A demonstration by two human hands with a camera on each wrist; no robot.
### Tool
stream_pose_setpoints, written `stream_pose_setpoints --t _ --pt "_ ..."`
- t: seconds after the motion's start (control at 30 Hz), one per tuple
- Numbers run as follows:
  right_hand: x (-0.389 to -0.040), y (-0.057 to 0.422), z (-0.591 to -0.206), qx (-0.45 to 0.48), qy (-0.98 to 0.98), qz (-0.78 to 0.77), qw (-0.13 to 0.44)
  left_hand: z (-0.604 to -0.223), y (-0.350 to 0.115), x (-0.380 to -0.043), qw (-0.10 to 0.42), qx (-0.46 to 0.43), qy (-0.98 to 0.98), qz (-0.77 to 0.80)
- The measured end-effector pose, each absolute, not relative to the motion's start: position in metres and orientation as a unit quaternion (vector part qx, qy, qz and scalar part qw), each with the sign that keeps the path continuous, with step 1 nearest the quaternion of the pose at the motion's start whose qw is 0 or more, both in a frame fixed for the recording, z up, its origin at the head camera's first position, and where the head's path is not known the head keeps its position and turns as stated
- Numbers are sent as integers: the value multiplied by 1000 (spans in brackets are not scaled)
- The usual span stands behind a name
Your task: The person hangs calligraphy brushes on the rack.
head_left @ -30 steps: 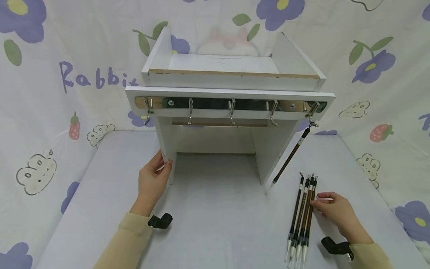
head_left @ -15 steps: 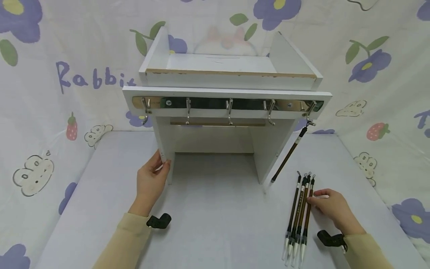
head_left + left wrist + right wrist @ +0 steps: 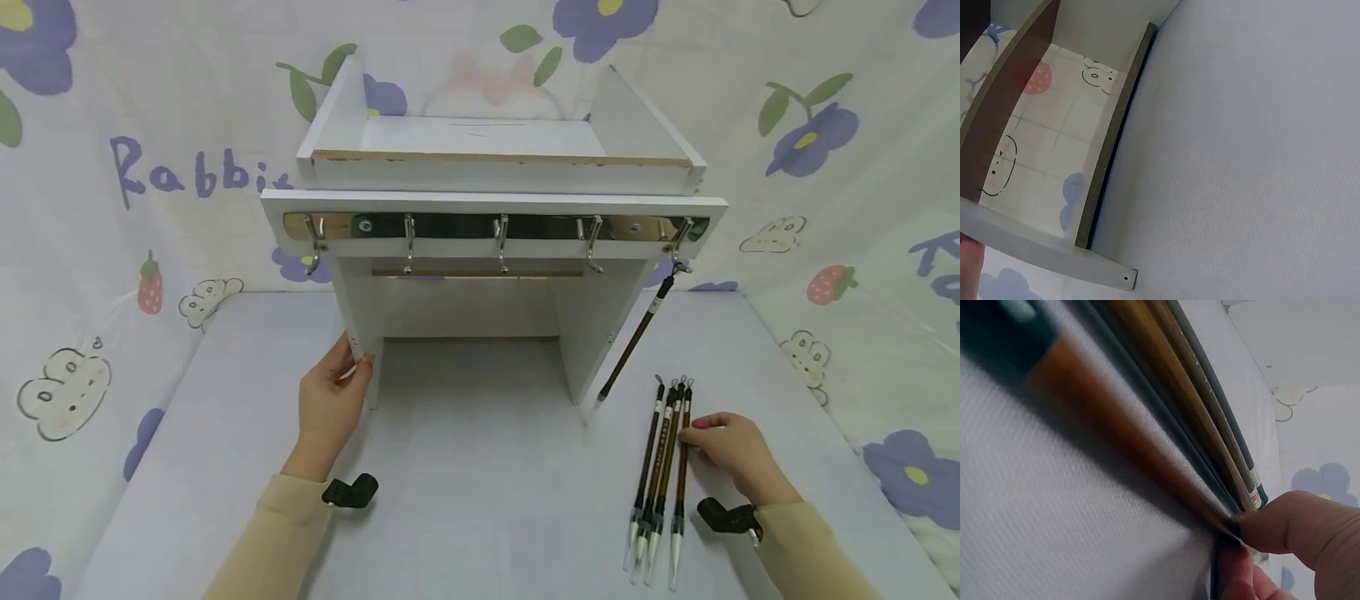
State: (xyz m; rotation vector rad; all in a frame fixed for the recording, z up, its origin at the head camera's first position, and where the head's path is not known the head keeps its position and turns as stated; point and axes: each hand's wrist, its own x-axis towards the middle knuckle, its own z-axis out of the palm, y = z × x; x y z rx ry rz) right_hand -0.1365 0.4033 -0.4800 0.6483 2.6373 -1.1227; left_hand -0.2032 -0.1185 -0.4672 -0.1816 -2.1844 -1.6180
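A white wooden shelf (image 3: 495,181) stands on the table, with a row of metal hooks on a shiny strip (image 3: 457,225) across its front. My left hand (image 3: 327,408) grips the shelf's left side panel (image 3: 356,308) between thumb and fingers. In the left wrist view only a bit of that hand (image 3: 969,265) shows at the panel's edge. One calligraphy brush (image 3: 636,339) hangs tilted from the rightmost hook (image 3: 681,240). With thumb and fingertips, my right hand (image 3: 735,454) pinches the rightmost brown calligraphy brush (image 3: 1125,440) of a group on the table.
Several other calligraphy brushes (image 3: 646,460) with clear caps lie side by side, just left of the pinched one. The white-covered table (image 3: 480,500) meets a patterned cloth backdrop (image 3: 187,100) behind and at both sides.
My right hand has closed on the rightmost brush, and a gap has opened between its lower end and the other brushes. The left hand keeps its grip. The head view has shifted slightly.
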Motion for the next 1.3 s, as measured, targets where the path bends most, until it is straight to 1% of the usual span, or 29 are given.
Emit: stream_pose_setpoints --t 0.2,0.47,0.73,0.97,1.3 --pt "-137 407 -481 210 888 -397 102 -467 -119 -204 206 -62 -790 -574" --pt "-135 411 -469 211 867 -438 109 -465 -119 -202 198 -63 -790 -578" --pt "-138 405 -455 167 866 -460 106 -464 -119 -201 194 -65 -789 -580" --pt "-138 399 -447 142 868 -468 90 -433 -111 -183 183 -65 -794 -576" --pt "-135 397 -427 106 864 -488 62 -432 -111 -182 192 -71 -793 -574"
